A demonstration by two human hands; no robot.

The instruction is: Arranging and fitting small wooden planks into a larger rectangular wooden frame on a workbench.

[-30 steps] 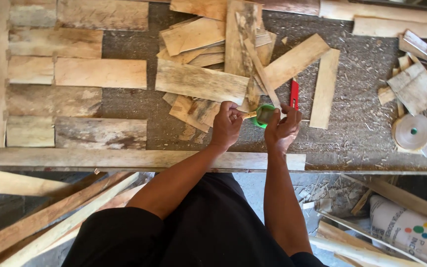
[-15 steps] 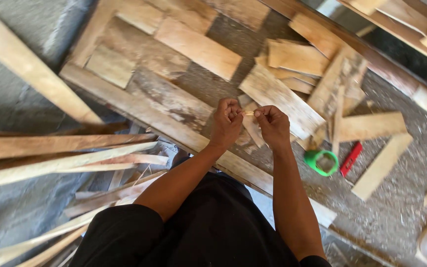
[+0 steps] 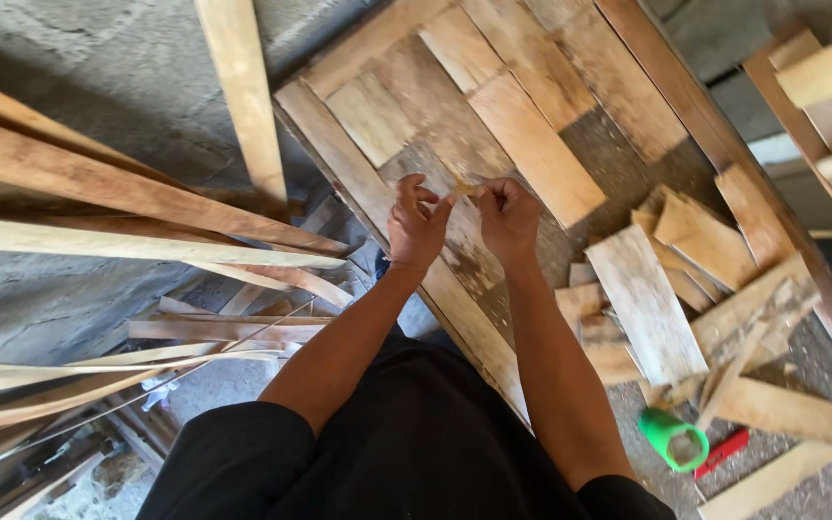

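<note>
Currently the largest item in view is the wooden frame (image 3: 339,154), a flat panel lying on the floor with short boards (image 3: 536,144) fitted side by side along its far part. Its near rail runs diagonally under both forearms. Loose offcuts (image 3: 647,303) lie in a heap on the bare part of the panel toward its right edge. Long thin slats (image 3: 127,241) are stacked off the panel, beyond its left edge.

Both hands are raised together over the near rail. The left hand (image 3: 416,226) and the right hand (image 3: 507,220) each pinch, with fingertips drawn narrow, one end of a small pale strip (image 3: 464,190). The strip is too small to identify; it may be a sliver of wood or a piece of tape.

A green roll (image 3: 674,439) and a red tool (image 3: 722,453) lie on the panel near its right front corner, well apart from the hands.

Probable faults from this position:
- The strip may tear or snap if the two pinches pull unevenly.
- If it is released, it may drop among the boards, where its colour would make it hard to find.
- Rough board edges directly below the wrists present a splinter risk.
- The slats at the left rest loosely and could slide if nudged by a knee.
</note>
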